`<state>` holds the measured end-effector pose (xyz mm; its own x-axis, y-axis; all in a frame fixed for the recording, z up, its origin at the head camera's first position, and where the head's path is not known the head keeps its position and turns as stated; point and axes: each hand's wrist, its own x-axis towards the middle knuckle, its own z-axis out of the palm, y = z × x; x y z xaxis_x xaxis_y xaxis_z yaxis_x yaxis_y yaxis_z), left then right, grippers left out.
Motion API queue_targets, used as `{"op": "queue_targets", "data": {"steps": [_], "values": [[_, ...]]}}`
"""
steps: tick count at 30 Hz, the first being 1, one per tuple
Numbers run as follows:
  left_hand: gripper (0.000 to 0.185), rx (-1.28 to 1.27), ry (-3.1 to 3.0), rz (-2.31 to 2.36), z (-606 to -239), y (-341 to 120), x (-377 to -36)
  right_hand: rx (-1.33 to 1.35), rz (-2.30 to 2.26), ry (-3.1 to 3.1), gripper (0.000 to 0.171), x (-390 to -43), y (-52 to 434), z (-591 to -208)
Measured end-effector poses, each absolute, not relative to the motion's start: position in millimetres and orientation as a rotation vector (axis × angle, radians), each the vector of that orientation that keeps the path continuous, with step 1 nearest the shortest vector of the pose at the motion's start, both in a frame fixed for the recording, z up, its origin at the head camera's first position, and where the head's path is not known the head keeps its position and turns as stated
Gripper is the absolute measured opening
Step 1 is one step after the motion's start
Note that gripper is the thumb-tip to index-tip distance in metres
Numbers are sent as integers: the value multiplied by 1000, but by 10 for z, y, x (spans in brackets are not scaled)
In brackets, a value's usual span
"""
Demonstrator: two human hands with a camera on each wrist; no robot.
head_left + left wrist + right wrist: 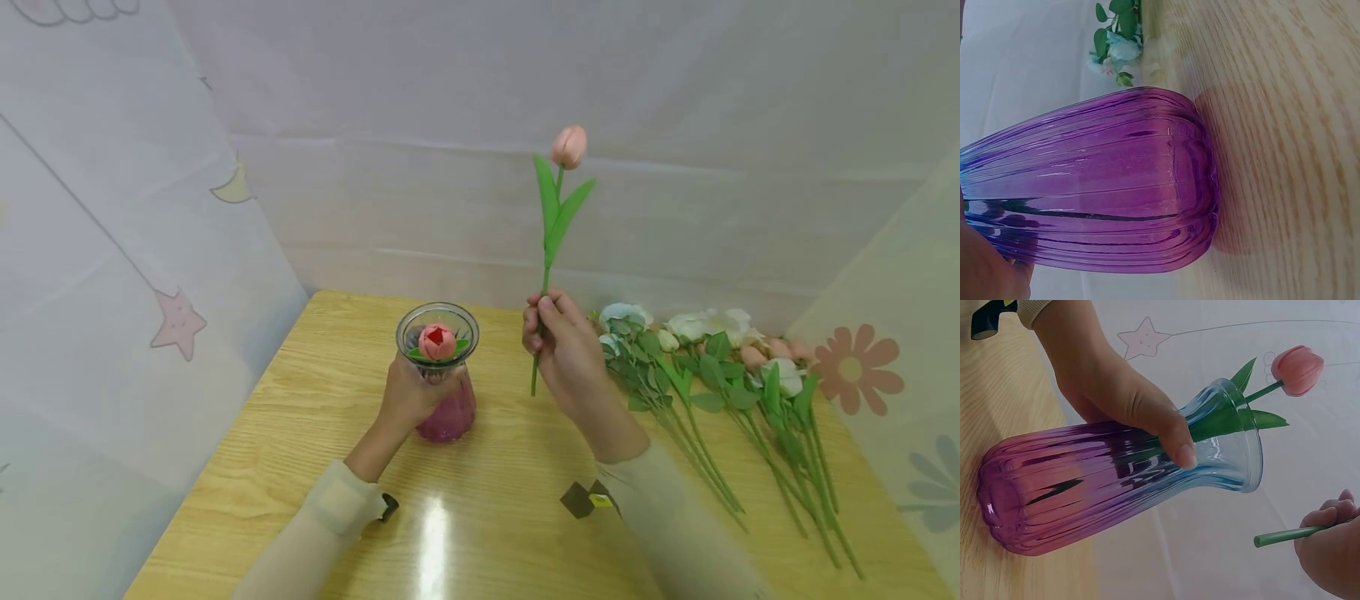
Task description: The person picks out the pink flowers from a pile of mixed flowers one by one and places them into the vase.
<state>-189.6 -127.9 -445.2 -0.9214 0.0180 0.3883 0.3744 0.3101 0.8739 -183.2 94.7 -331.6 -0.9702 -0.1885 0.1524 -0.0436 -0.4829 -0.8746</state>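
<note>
A ribbed glass vase [447, 417], purple below and bluish clear at its flared mouth, stands upright on the table. My left hand [417, 390] grips it round the neck, the thumb showing across the glass in the right wrist view. Inside the vase is one pink tulip [1298, 370], its bloom above the rim and its green leaves partly in the mouth. To the right of the vase, my right hand [567, 350] pinches the stem of a second pink tulip [570, 147], held upright in the air. Its cut stem end [1266, 540] sticks out below the fingers.
On the right side of the wooden table [300, 492] lie several flowers with white, pale blue and pink blooms [712, 325], their long stems [813, 483] towards the front. Printed cloth [420, 200] hangs behind and at both sides of the table.
</note>
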Motion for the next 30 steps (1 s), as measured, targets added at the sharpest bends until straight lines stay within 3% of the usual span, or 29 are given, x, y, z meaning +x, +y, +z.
{"op": "queue_targets", "data": {"steps": [30], "values": [[70, -331, -2278, -1628, -4462, -1265, -1896, -612, -2826, 1458, 17, -2077, 326, -3007]]}}
